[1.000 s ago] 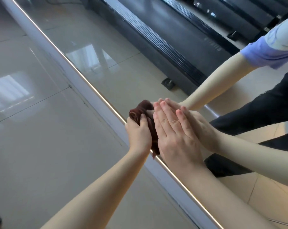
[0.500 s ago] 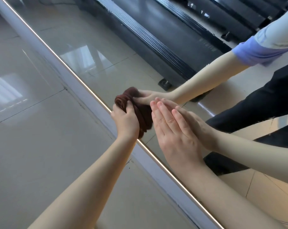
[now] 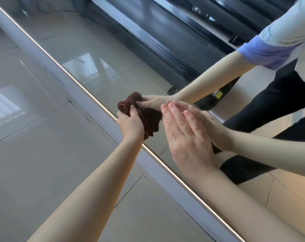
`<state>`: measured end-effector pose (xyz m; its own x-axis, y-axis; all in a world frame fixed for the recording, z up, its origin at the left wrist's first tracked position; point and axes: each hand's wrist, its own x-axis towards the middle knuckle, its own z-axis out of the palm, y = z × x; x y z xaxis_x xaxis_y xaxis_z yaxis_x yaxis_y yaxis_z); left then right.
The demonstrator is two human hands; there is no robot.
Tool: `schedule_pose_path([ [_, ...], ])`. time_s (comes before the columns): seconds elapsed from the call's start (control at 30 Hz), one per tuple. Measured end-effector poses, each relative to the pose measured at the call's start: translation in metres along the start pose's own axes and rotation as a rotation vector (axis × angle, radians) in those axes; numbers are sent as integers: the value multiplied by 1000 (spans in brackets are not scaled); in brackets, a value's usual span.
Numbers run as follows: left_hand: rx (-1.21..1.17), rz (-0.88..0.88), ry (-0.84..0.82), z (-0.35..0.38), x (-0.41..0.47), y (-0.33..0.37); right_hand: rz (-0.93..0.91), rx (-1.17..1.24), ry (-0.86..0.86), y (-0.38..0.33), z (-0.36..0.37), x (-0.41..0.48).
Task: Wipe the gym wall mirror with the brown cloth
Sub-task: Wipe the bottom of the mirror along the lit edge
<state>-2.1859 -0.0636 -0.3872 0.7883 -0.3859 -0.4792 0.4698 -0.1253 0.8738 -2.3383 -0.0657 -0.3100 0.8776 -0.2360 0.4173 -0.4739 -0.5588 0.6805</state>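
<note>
My left hand (image 3: 130, 124) grips the bunched brown cloth (image 3: 148, 117) and holds it against the wall mirror (image 3: 99, 49), close to the mirror's lower edge. My right hand (image 3: 185, 135) lies flat on the glass just right of the cloth, fingers straight and together. Both hands and the cloth are doubled by their reflections in the mirror.
A pale metal frame strip (image 3: 89, 100) runs diagonally along the mirror's lower edge, with glossy floor tiles (image 3: 34, 145) beside it. The mirror reflects a black treadmill (image 3: 165, 41) and my own body in a light shirt and dark trousers.
My left hand has slid the cloth to the left along the mirror's lower edge, away from my right hand, which has stayed flat on the glass.
</note>
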Motion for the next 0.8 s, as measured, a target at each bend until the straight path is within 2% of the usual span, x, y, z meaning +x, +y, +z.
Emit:
schedule_pose_path([
  [0.1,39,-75,-78,-6,-6,-11,19,9,15,-8,4,17],
  [0.2,50,-66,-166,-10,-15,-22,30,17,1,-15,6,26],
  [0.47,13,-60,3,-10,23,2,6,66,-15,-22,14,39],
  [0.63,-2,-69,-76,-8,5,-14,10,110,-13,-23,17,42],
  [0.8,14,-74,112,-9,57,16,9,132,-8,-22,19,43],
])
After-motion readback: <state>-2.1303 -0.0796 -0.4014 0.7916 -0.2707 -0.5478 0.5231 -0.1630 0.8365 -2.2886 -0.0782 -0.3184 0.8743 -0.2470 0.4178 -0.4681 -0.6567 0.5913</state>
